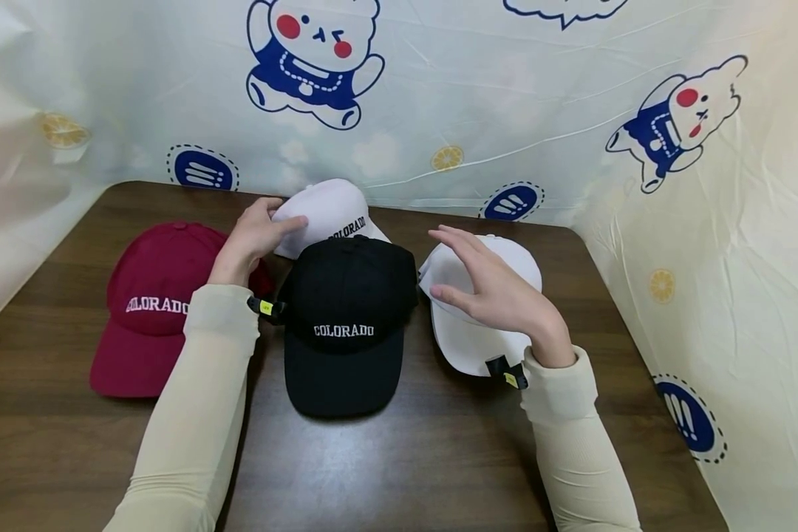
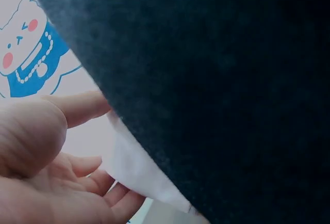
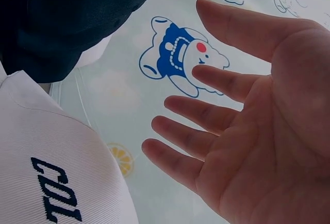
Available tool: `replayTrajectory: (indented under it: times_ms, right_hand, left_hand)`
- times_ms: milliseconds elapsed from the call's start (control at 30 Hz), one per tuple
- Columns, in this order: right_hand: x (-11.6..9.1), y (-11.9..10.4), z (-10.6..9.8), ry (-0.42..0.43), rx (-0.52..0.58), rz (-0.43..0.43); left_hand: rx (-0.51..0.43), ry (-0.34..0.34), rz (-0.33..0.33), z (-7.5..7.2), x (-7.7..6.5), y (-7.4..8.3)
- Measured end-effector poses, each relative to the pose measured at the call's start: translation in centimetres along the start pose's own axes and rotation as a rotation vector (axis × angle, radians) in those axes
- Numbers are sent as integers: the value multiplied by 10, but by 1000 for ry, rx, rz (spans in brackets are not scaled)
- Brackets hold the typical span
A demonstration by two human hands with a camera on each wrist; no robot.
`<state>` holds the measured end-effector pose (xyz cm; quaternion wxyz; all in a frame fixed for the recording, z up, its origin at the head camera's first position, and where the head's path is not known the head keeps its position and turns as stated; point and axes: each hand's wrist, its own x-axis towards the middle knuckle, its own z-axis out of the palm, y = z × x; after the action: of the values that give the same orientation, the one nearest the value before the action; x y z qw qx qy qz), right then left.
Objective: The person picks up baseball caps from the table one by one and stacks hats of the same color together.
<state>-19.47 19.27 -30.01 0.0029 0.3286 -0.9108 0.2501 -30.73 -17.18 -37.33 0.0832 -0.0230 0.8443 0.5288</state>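
Note:
At the back of the table my left hand grips the left side of a white cap, thumb on its crown. The left wrist view shows the fingers under the edge of that cap. A black cap lettered COLORADO stands in front and covers its lower part. My right hand hovers over a second white cap at the right, fingers spread and holding nothing. In the right wrist view the palm faces this cap, apart from it.
A dark red cap sits at the left, partly behind my left forearm. The caps rest on a brown wooden table. A pale sheet printed with cartoon bears hangs along the back and sides.

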Motion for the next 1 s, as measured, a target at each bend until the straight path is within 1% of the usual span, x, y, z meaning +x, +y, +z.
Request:
replayTrajectory:
  times_ms: [133,233,367,467,633,800,900,1000]
  right_hand:
    - [0,0,1,-7,-1,0]
    - [0,0,1,-7,-5,-2]
    - [0,1,0,-6,-11,-1]
    - [0,1,0,-5,-11,-4]
    - [-2,1,-2,-1,-10,-9]
    - [-4,2,-4,14,-17,-12]
    - [-5,3,-6,24,-18,-5]
    - [-7,3,-8,29,-12,4]
  left_hand:
    - [-14,-44,-14,1,1,-1]
    - [-17,-47,-5,1,1,-3]
    - [-45,-41,37,2,0,-1]
    - [-83,-27,77,4,-1,4]
    - [-139,23,118,4,-6,18]
    - [-136,84,138,1,-13,32]
    - [-151,128,159,-1,-18,39]
    - [-175,192,202,-3,-22,45]
